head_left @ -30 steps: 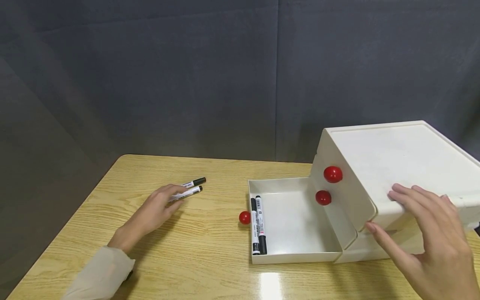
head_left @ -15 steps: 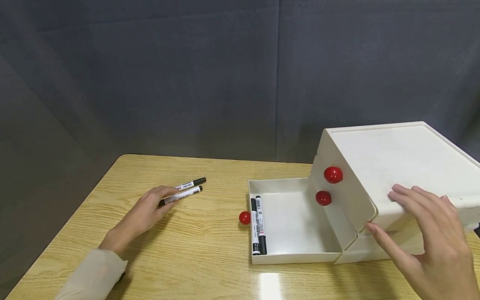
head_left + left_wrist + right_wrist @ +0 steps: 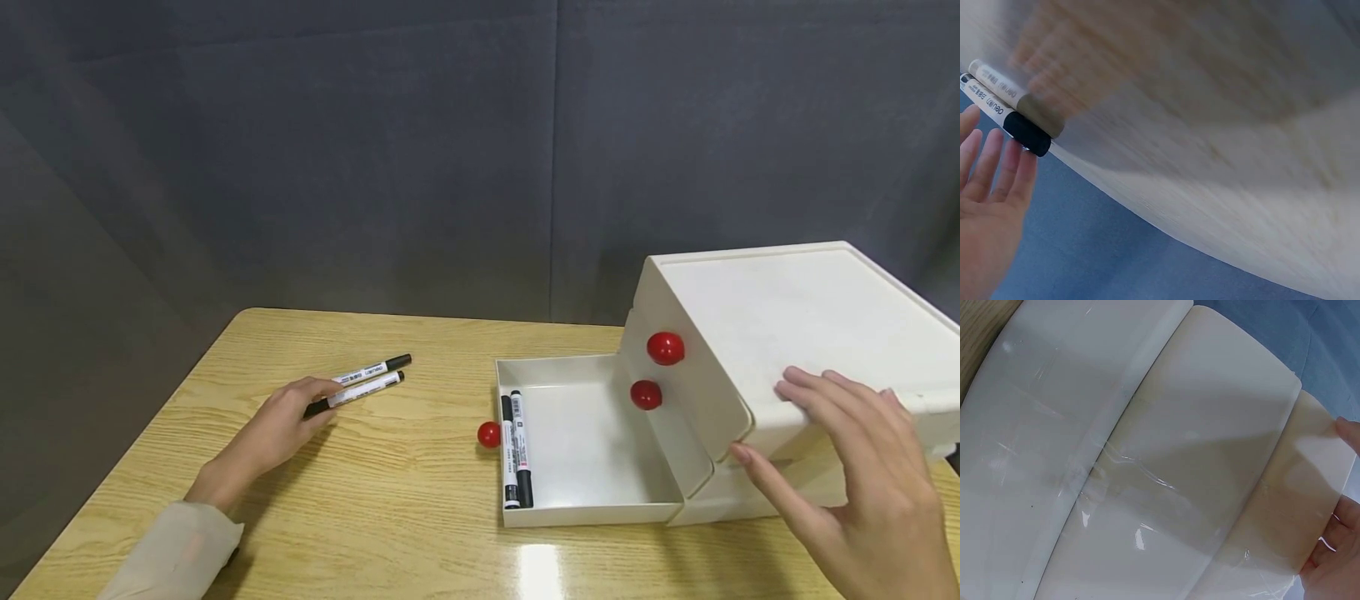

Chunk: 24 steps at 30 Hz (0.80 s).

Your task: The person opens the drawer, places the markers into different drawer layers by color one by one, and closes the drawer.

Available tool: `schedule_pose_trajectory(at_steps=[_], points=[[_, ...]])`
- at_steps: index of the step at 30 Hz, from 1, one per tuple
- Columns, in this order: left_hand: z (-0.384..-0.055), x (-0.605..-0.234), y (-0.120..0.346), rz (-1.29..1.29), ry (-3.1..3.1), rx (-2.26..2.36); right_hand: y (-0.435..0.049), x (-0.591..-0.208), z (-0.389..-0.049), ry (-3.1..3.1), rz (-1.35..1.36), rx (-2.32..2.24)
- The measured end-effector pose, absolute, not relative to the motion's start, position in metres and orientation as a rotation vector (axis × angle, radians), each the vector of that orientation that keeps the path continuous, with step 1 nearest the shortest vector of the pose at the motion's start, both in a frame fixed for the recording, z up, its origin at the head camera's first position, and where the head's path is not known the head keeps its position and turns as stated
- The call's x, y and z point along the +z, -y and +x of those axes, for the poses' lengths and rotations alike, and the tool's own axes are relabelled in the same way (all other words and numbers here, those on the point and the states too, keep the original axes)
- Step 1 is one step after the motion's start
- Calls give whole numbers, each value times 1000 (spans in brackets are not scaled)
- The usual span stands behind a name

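Note:
Two whiteboard markers lie almost parallel on the table, the far marker (image 3: 372, 372) with its black cap to the right and the near marker (image 3: 367, 388) with a black end to the left. My left hand (image 3: 281, 421) reaches over their left ends. In the left wrist view its fairly straight fingers (image 3: 988, 165) touch a black cap (image 3: 1029, 134). At the right, my right hand (image 3: 870, 492) rests extended fingers on the top edge of a white drawer cabinet (image 3: 810, 317), thumb near its front corner. The right wrist view shows the cabinet's side (image 3: 1166, 444).
The lower drawer (image 3: 592, 442) is pulled out to the left, with two markers (image 3: 517, 454) along its front wall. A round red knob (image 3: 489, 434) sticks out from it. Two more knobs (image 3: 665, 348) stand on the cabinet front. A dark cloth (image 3: 420, 167) hangs behind the table.
My left hand has slid left along the near marker, uncovering more of both markers, which stay in place. My right hand has not moved.

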State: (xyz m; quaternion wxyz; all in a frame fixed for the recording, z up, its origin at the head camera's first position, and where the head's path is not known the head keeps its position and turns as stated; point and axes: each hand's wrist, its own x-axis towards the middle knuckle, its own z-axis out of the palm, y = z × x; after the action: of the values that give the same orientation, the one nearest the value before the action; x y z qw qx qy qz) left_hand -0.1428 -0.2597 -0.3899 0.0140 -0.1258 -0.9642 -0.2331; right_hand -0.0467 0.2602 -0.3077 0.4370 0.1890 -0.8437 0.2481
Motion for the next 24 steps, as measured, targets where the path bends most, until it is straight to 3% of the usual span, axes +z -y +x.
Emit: schedule_pose_trajectory(at_steps=[24], points=[[-144,-391,265,-337,3093,-651,-260,-305,-47,2087,486,617]])
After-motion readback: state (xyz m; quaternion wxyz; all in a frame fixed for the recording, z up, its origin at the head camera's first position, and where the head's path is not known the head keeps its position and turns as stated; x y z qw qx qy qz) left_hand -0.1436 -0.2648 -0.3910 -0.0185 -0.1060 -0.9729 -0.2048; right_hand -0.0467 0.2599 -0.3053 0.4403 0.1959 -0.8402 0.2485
